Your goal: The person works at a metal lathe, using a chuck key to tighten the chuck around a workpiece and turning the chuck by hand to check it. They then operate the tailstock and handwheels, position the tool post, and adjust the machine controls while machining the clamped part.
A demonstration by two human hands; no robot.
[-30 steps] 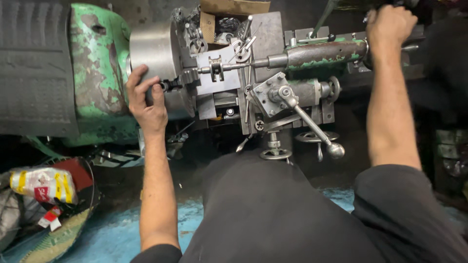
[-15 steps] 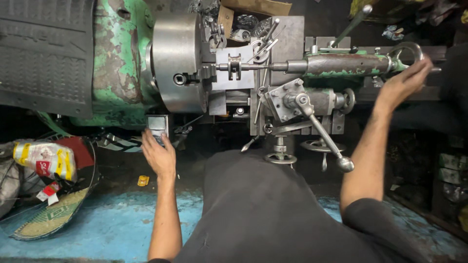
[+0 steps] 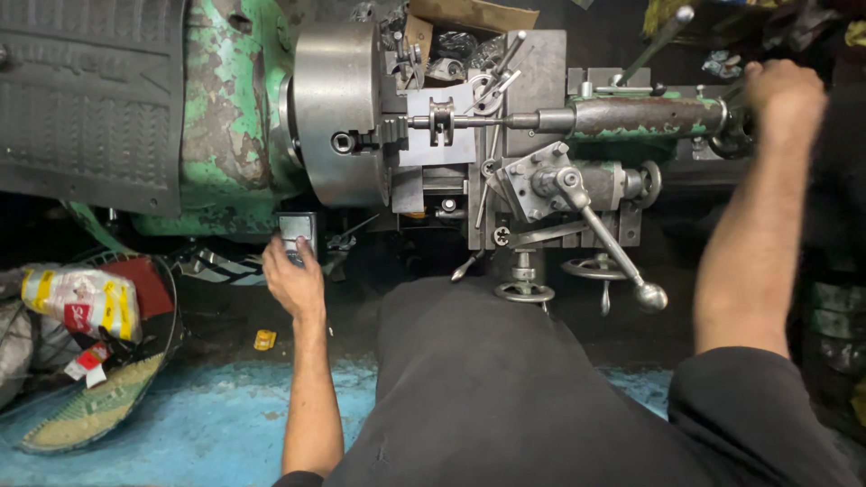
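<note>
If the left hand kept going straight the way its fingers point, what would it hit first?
The left hand points up the picture at the small dark box under the lathe; its fingertips seem already on it. Beyond that comes the green lathe body, though depth is unclear.

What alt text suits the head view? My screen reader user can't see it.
A person stands at a worn green metal lathe, left hand on a small dark switch box under its round steel chuck, right hand gripping the tailstock's handwheel. Below lies a blue floor.
</note>
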